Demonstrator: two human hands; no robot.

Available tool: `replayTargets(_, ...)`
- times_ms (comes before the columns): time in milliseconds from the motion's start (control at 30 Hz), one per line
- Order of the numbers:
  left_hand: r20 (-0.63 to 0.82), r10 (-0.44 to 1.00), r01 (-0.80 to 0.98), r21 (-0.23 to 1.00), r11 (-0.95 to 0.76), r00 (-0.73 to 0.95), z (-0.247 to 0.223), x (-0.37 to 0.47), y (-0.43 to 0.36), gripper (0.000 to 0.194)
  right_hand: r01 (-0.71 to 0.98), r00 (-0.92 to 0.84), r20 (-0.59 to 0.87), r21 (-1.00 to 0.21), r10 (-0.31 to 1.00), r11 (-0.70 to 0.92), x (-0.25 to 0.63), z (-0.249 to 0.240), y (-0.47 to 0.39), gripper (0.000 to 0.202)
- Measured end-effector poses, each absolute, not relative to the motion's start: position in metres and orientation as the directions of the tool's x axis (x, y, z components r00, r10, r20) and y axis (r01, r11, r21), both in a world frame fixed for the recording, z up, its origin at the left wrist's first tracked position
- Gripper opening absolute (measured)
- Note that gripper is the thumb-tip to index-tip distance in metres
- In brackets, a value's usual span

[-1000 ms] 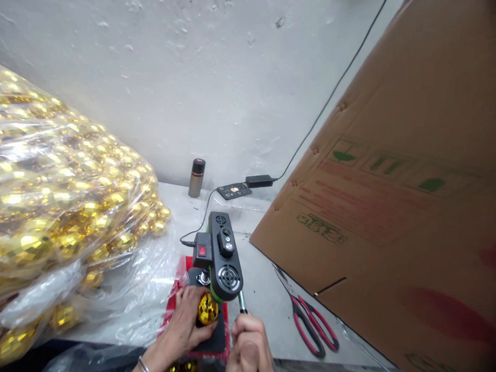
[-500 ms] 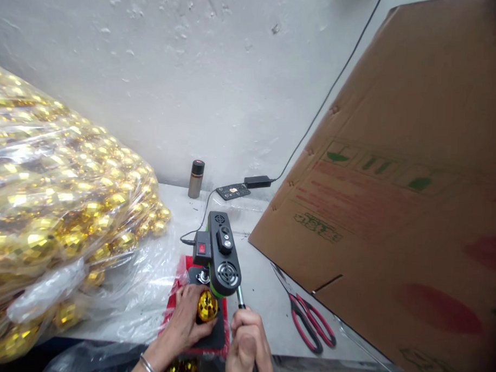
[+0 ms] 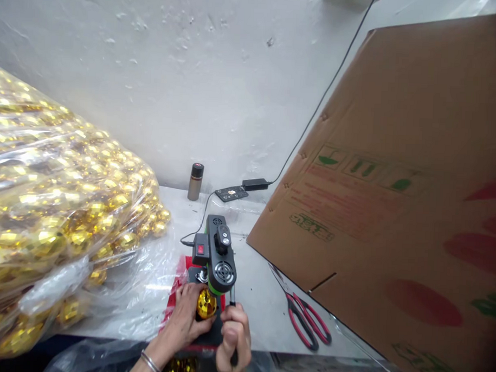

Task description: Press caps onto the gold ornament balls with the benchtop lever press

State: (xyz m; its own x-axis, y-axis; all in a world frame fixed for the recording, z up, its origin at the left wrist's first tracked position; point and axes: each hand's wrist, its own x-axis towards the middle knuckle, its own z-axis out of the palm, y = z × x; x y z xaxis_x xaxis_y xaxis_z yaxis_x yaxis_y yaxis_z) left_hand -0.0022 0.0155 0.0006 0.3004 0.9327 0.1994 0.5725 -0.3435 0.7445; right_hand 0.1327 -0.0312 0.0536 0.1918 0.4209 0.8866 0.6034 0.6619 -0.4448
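My left hand [image 3: 185, 311], with a metal bangle at its wrist, is closed round a shiny gold faceted ball [image 3: 206, 304]. The ball rests over the dark base [image 3: 214, 332] of a small black bench drill press [image 3: 221, 255], just under the front of its head. Whether the bit touches the ball is hidden. My right hand [image 3: 234, 340] is wrapped round the black grip of the drill press's lever [image 3: 233, 295], to the right of the ball. Beneath the base lies a red sheet [image 3: 174, 300].
At left a large clear plastic bag [image 3: 80, 196] bulges with gold balls. Red-and-black scissors [image 3: 304, 318] lie at right beside a big cardboard box [image 3: 377, 212]. Behind the press stand a small bottle [image 3: 195, 182], a dark phone-like slab [image 3: 231, 193] and a power adapter [image 3: 255, 184] with cable.
My right hand and the lever have shifted left, closer to the press. The press head appears slightly further left too. My left hand keeps the ball in place; the view has turned a little.
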Motion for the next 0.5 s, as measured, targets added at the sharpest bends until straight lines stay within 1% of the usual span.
replayTargets(67,0.213,0.933,0.566,0.748,-0.347,0.290,0.000,-0.002,0.017,0.050,0.598,0.169,0.882,-0.446,0.440,0.665,0.137,0.068,-0.034,0.037)
replayTargets(100,0.218,0.933,0.564,0.749,-0.348,0.287,-0.001,-0.002,0.018,0.051,0.587,0.168,0.870,-0.467,0.464,0.661,0.138,0.079,-0.036,0.036)
replayTargets(167,0.225,0.933,0.563,0.749,-0.350,0.281,-0.002,-0.002,0.018,0.053,0.559,0.185,0.822,-0.539,0.539,0.630,0.140,0.109,-0.040,0.031)
replayTargets(233,0.251,0.932,0.565,0.744,-0.358,0.261,-0.006,-0.006,0.015,0.054,0.503,0.193,0.732,-0.646,0.654,0.574,0.139,0.139,-0.042,0.026)
replayTargets(333,0.341,0.912,0.566,0.715,-0.410,0.229,-0.020,-0.016,-0.005,0.054,0.473,0.261,0.738,-0.660,0.622,0.584,0.138,0.160,-0.039,0.030)
replayTargets(400,0.402,0.865,0.536,0.679,-0.502,0.301,-0.032,-0.024,-0.029,0.055,0.494,0.286,0.762,-0.637,0.581,0.592,0.137,0.150,-0.037,0.029)
replayTargets(433,0.415,0.837,0.515,0.660,-0.547,0.356,-0.037,-0.027,-0.042,0.052,0.505,0.313,0.768,-0.633,0.559,0.587,0.136,0.138,-0.036,0.024)
replayTargets(467,0.418,0.821,0.507,0.647,-0.569,0.389,-0.041,-0.031,-0.055,0.046,0.512,0.359,0.773,-0.631,0.523,0.583,0.135,0.124,-0.037,0.018)
replayTargets(500,0.394,0.849,0.546,0.651,-0.528,0.352,-0.044,-0.034,-0.067,0.034,0.491,0.449,0.752,-0.659,0.482,0.570,0.131,0.109,-0.039,0.007)
